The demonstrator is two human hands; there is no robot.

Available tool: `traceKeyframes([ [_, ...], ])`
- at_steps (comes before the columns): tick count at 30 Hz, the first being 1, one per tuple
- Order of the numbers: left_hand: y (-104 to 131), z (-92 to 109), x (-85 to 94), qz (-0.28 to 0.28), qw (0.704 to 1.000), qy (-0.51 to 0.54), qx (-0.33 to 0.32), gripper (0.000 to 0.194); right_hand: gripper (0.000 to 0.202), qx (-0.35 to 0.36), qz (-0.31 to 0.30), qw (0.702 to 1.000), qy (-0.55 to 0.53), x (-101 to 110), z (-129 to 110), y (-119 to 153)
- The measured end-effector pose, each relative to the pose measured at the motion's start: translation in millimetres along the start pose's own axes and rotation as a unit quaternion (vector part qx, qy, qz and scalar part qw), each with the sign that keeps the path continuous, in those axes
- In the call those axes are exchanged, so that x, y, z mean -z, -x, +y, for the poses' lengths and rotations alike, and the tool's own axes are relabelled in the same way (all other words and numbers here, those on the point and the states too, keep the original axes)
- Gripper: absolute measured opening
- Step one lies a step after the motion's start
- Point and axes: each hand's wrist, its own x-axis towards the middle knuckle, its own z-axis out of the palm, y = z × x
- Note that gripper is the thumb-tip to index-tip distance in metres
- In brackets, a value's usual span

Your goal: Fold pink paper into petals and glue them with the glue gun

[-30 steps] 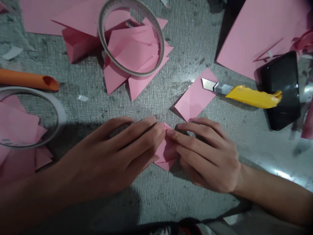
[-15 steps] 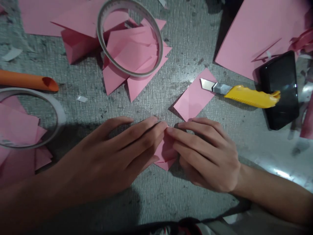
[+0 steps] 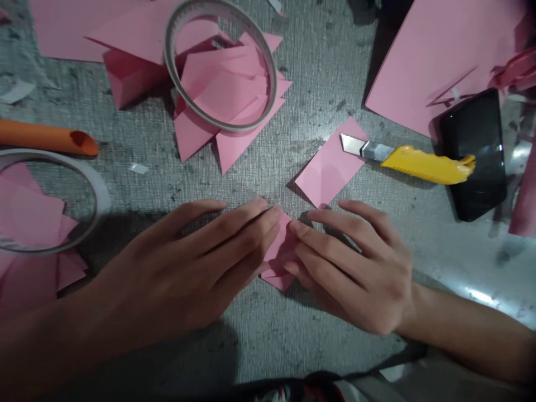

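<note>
1. Fingers of the left hand (image 3: 192, 259) are extended and close together, tips touching the left side of folded pink paper (image 3: 280, 254), which lies near centre between both hands; whether they pinch it I cannot tell.
2. Right hand (image 3: 360, 268) is loosely curved, fingertips on that paper's right side; its grip is equally unclear.
3. Grey speckled table (image 3: 318, 72) carries an orange tube (image 3: 46, 137) at left, then a pink rectangle (image 3: 324, 167) under a yellow cutter's (image 3: 419, 164) blade; the handle's end overlaps a black device (image 3: 477, 195) at right.
4. Left ring (image 3: 103, 195) and far ring (image 3: 168, 50) each encircle part of a pink paper pile.
</note>
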Motion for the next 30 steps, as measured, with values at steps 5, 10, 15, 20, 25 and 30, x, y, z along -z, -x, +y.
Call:
traceKeyframes([
  [5, -3, -3, 2.6, -0.009, 0.999, -0.036, -0.035, 0.036, 0.012, -0.009, 0.009, 1.0, 0.01, 0, -1, 0],
  [10, -2, -5, 3.2, 0.002, 0.998, -0.056, -0.042, 0.037, 0.015, -0.004, 0.009, 1.0, 0.017, -3, 1, 3],
  [15, -3, -3, 3.9, 0.026, 0.997, -0.071, -0.02, 0.034, 0.003, -0.002, 0.03, 1.0, -0.008, -2, 6, 3],
  [20, -4, -2, 6.6, 0.049, 0.995, -0.089, -0.007, 0.02, 0.018, -0.006, 0.022, 0.998, -0.057, 1, 12, 3],
  [25, -3, -2, 5.8, 0.071, 0.994, -0.083, 0.019, 0.018, 0.015, -0.024, 0.027, 0.996, -0.08, 2, 13, -1],
  [30, -2, 2, 4.8, 0.057, 0.994, -0.061, 0.075, 0.026, 0.025, -0.041, 0.029, 0.995, -0.088, -2, 12, -1],
])
